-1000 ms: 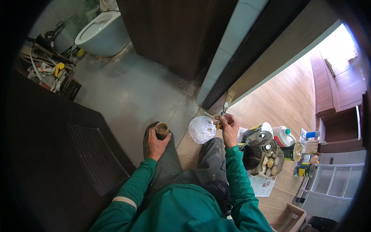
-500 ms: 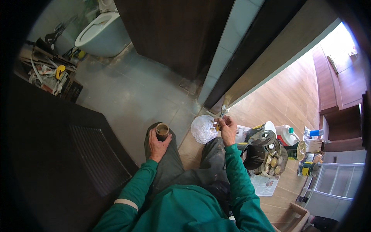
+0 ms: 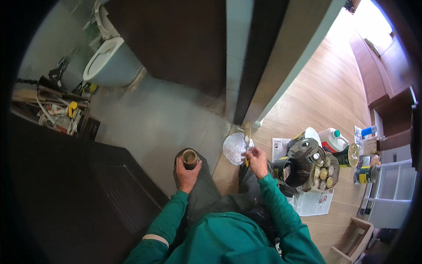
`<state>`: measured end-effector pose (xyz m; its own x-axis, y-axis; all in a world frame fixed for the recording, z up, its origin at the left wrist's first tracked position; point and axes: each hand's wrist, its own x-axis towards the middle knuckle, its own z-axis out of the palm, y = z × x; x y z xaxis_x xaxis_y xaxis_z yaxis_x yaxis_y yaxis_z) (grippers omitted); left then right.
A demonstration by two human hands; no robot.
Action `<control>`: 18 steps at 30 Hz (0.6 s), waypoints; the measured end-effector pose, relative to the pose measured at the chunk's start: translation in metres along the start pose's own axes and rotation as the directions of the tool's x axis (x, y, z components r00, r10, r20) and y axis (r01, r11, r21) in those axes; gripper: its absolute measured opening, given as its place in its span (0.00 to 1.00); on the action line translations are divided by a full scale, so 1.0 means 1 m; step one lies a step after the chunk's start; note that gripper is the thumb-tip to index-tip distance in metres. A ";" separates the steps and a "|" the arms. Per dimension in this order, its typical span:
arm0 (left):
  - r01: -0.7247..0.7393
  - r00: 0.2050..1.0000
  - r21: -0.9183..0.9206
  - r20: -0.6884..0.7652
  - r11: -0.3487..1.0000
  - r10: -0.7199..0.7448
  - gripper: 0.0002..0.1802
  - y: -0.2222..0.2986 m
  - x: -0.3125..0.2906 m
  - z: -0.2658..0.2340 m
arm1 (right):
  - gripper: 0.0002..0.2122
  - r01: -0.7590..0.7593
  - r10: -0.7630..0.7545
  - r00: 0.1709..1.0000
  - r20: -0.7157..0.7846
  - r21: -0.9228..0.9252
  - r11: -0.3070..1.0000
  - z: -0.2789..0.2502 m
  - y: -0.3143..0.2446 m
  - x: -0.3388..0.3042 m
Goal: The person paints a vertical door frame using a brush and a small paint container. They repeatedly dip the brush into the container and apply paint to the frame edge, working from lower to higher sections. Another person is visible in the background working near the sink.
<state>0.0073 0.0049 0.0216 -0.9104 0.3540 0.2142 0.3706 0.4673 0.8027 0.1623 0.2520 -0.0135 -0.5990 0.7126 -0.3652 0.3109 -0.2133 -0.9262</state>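
Note:
Resting on my left knee, my left hand (image 3: 187,178) is wrapped round a small round cup (image 3: 190,157) with brown contents. In the fingers of my right hand (image 3: 256,162) is a paintbrush (image 3: 248,133), its handle low and its bristles pointing away from me. The bristle end is at the foot of the brownish door frame (image 3: 273,64); whether it touches the wood I cannot tell. Just left of the brush lies a crumpled white cloth or sheet (image 3: 234,149) on the floor, partly behind the brush and hand.
To the right, several cans (image 3: 300,170) and a white jug with a green cap (image 3: 332,140) stand by newspaper (image 3: 314,203). A dark door panel (image 3: 79,180) is at left, another dark door (image 3: 176,44) ahead. Beyond are a toilet (image 3: 112,64) and piled clutter (image 3: 66,115).
The whole view has shifted and turned slightly. My right hand has swung the paintbrush more upright, its bristles at the frame's foot. My left hand keeps the cup on the knee.

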 end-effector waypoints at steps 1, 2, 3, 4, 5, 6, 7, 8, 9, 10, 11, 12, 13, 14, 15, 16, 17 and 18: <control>-0.013 1.000 0.012 0.007 1.000 0.013 0.31 0.007 -0.001 0.001 | 0.09 -0.005 0.005 1.000 -0.001 -0.011 1.000 -0.007 -0.006 -0.021; -0.028 1.000 0.018 0.013 0.999 0.028 0.31 0.015 -0.001 0.003 | 0.09 -0.001 0.001 1.000 0.001 -0.008 1.000 -0.016 -0.016 -0.042; -0.049 0.998 -0.017 0.038 0.999 0.049 0.31 0.023 -0.001 0.006 | 0.10 0.051 -0.053 0.998 0.026 0.061 0.997 -0.029 -0.031 -0.062; -0.075 0.995 -0.054 0.061 0.996 0.078 0.31 0.033 0.001 0.010 | 0.12 0.050 -0.061 0.996 0.059 0.168 0.984 -0.041 -0.048 -0.082; -0.091 0.991 -0.115 0.089 0.989 0.102 0.31 0.044 0.004 0.013 | 0.12 0.031 -0.032 0.999 0.012 0.069 0.997 -0.053 -0.069 -0.096; -0.137 0.984 -0.112 0.101 0.984 0.148 0.31 0.056 0.006 0.015 | 0.13 0.059 -0.059 0.998 0.009 0.039 0.998 -0.067 -0.093 -0.109; -0.175 0.974 -0.130 0.119 0.976 0.191 0.30 0.069 0.009 0.017 | 0.13 0.075 -0.075 0.997 0.000 -0.082 0.994 -0.081 -0.118 -0.119; -0.223 0.962 -0.149 0.126 0.963 0.242 0.30 0.084 0.013 0.020 | 0.11 0.107 -0.112 0.993 -0.029 -0.141 0.984 -0.091 -0.143 -0.129; -0.231 0.955 -0.218 0.135 0.948 0.263 0.32 0.099 0.018 0.022 | 0.11 0.188 -0.198 0.980 -0.023 -0.217 0.958 -0.101 -0.168 -0.138; -0.247 0.944 -0.243 0.157 0.938 0.290 0.32 0.115 0.022 0.023 | 0.11 0.233 -0.257 0.966 -0.026 -0.340 0.911 -0.109 -0.192 -0.147; -0.267 0.931 -0.278 0.174 0.923 0.321 0.33 0.130 0.025 0.024 | 0.10 0.306 -0.328 0.945 0.004 -0.369 0.877 -0.115 -0.215 -0.156; -0.286 0.916 -0.315 0.186 0.905 0.354 0.33 0.144 0.028 0.024 | 0.10 0.356 -0.382 0.924 0.029 -0.436 0.827 -0.120 -0.236 -0.164; -0.295 0.912 -0.319 0.189 0.901 0.365 0.34 0.158 0.029 0.023 | 0.09 0.398 -0.428 0.903 0.034 -0.442 0.804 -0.120 -0.252 -0.171; -0.316 0.896 -0.337 0.201 0.887 0.395 0.34 0.169 0.031 0.022 | 0.08 0.507 -0.548 0.831 0.097 -0.537 0.674 -0.122 -0.269 -0.176; -0.335 0.879 -0.355 0.214 0.873 0.425 0.34 0.179 0.032 0.021 | 0.09 0.519 -0.565 0.817 0.118 -0.577 0.631 -0.124 -0.282 -0.182; -0.357 0.860 -0.373 0.227 0.856 0.457 0.35 0.188 0.034 0.020 | 0.09 0.523 -0.575 0.807 0.132 -0.612 0.593 -0.123 -0.293 -0.188; -0.377 0.850 -0.390 0.214 0.840 0.481 0.35 0.197 0.036 0.019 | 0.09 0.547 -0.596 0.786 0.161 -0.631 0.551 -0.122 -0.302 -0.193; -0.368 0.845 -0.412 0.226 0.834 0.485 0.35 0.204 0.037 0.017 | 0.10 0.560 -0.607 0.773 0.182 -0.645 0.521 -0.121 -0.310 -0.197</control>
<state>0.0524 0.1270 0.1837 -0.5480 0.7089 0.4441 0.5680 -0.0744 0.8197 0.2734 0.2590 0.3567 -0.7861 0.5593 0.2630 0.3019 0.7188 -0.6262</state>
